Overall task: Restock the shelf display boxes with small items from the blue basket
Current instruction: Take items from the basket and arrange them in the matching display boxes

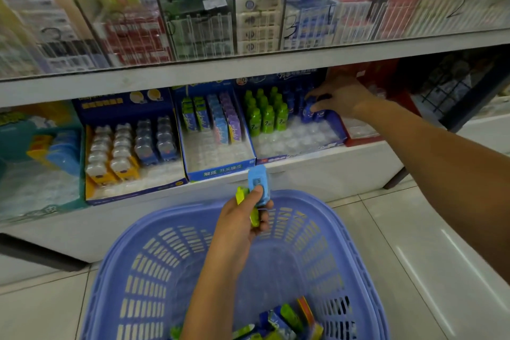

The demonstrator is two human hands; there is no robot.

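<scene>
A shop aisle with pale floor tiles and a white two-level shelf [193, 74]; the upper level carries clear cases of boxed goods, the lower a row of blue display boxes. There is only the head view.

The basket [345, 232] stands on the floor just below the shelf, nearly bare at its far end, with a heap of small packs [287, 320] at the near end.

The left hand [242, 218] rises over the basket, fingers [256, 192] pinching a light-blue pack [257, 182] with a green pack [255, 217] tucked under it. The blue pack's long axis runs upright, its top tipped toward the shelf. It sits just below the front lip of the middle box [220, 171], whose front rows look unfilled; standing packs fill the back. That box lies straight ahead and up from these fingers, so the left hand is the nearer one for it.

The right hand [339, 94] reaches into the right box [334, 124], fingers curled round a dark-blue bottle [310, 110] standing upright beside the green bottles [265, 113]. Whether the bottle is seated in its slot I cannot tell. This box's front is also bare.

Likely next step: the blue pack goes forward into the middle box, kept upright like its neighbours.
</scene>
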